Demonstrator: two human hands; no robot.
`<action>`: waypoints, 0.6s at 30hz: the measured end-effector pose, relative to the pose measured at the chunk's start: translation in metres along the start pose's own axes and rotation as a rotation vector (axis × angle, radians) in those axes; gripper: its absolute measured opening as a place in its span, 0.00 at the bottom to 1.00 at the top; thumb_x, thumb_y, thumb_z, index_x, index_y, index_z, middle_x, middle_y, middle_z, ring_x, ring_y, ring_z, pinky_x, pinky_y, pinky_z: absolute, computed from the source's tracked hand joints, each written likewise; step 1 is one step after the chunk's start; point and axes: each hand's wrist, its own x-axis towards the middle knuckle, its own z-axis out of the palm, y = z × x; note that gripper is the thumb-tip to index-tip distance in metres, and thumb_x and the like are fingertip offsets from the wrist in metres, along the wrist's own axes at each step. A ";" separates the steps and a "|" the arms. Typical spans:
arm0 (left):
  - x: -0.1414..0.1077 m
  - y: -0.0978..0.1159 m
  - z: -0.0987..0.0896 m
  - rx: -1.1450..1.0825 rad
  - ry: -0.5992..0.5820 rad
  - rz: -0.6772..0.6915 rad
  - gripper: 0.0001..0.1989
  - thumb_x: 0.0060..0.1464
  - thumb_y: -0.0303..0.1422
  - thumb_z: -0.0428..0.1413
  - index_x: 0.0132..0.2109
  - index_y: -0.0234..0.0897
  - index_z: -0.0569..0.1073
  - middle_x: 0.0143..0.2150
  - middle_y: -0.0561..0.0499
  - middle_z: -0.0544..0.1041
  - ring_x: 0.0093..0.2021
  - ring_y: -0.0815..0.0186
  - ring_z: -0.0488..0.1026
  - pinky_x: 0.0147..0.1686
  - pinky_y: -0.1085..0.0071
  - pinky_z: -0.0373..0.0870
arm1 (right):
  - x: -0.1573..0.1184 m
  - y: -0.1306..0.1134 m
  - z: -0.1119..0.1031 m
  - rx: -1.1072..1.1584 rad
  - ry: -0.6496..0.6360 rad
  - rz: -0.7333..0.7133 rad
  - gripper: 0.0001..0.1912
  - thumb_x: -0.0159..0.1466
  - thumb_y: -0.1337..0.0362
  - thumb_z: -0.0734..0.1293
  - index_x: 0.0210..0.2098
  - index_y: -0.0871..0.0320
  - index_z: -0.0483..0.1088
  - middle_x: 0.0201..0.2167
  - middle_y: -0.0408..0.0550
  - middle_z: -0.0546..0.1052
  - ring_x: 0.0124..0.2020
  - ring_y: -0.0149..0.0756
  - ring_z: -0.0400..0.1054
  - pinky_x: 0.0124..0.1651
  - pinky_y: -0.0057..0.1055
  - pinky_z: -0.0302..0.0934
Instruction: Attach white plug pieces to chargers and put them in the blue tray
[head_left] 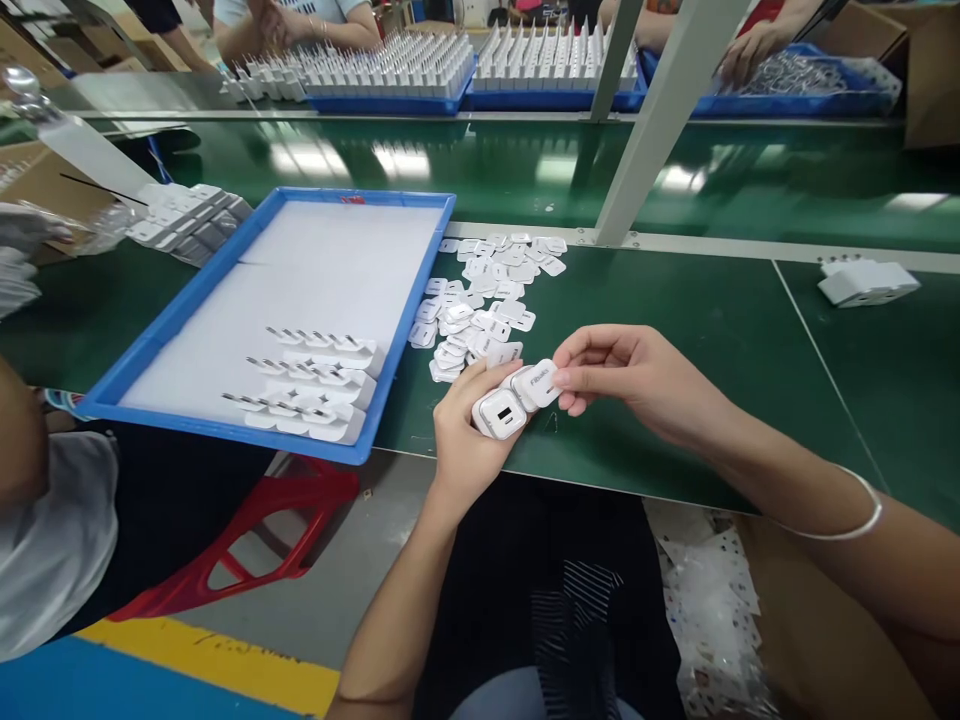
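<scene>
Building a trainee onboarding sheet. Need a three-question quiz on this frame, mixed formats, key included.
1. Count: how many rows of pronged white pieces sit in the blue tray?

2. True or false: the loose plates are piled inside the tray.

3. Multiple choice: what is the right hand pinching?
A) a red stool
B) a white lettered plate
C) a cardboard box

Key:
1. Three.
2. False; the loose plates lie on the green table, beside the tray.
3. B.
</scene>
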 end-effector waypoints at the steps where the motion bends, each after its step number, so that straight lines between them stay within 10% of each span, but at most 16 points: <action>1: 0.000 0.000 0.000 0.010 -0.001 0.002 0.19 0.49 0.31 0.68 0.50 0.43 0.79 0.46 0.48 0.82 0.46 0.60 0.78 0.47 0.63 0.76 | 0.000 0.002 0.002 0.013 0.003 0.013 0.13 0.51 0.61 0.81 0.28 0.60 0.76 0.22 0.45 0.78 0.24 0.31 0.72 0.29 0.27 0.70; 18: -0.002 0.000 0.000 0.023 -0.019 0.021 0.18 0.50 0.30 0.67 0.50 0.43 0.79 0.45 0.49 0.82 0.46 0.60 0.77 0.47 0.64 0.75 | 0.000 0.008 0.007 0.070 0.019 0.050 0.14 0.51 0.63 0.80 0.26 0.60 0.72 0.19 0.44 0.76 0.20 0.28 0.69 0.25 0.25 0.66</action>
